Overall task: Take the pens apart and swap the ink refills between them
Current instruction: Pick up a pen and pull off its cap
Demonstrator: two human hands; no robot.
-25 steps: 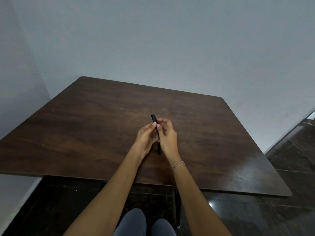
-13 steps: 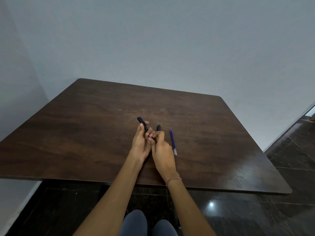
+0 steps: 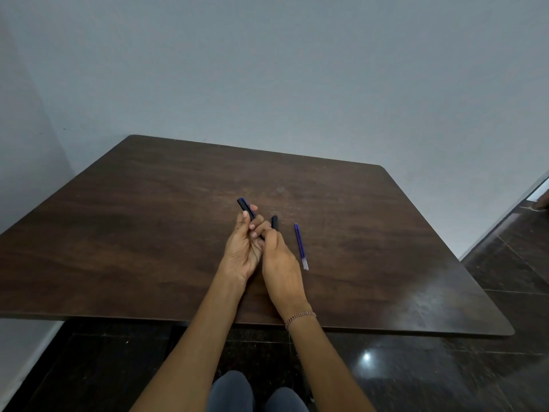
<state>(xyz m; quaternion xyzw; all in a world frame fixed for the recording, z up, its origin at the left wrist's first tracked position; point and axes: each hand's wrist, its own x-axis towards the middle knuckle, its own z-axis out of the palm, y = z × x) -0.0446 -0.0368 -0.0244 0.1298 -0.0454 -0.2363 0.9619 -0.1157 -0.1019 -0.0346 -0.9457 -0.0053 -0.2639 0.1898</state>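
My left hand (image 3: 242, 248) grips a black pen piece (image 3: 246, 207) that sticks up and to the left past my fingertips. Close beside it, my right hand (image 3: 280, 263) holds a second black pen piece (image 3: 274, 223), whose top end shows above my curled fingers. The two hands touch over the middle of the dark wooden table (image 3: 148, 233). A blue ink refill (image 3: 301, 245) lies loose on the table just right of my right hand, pointing away from me. The lower ends of both black pieces are hidden inside my hands.
The table's near edge (image 3: 386, 330) runs across below my wrists. A grey wall stands behind the table and at the left. Dark glossy floor tiles (image 3: 445, 367) show at the right and under the table; my knees are at the bottom.
One black pen held between both hands has come apart into two black pieces, one in each hand. A blue refill has come into view on the table to the right. My hands drew slightly nearer.
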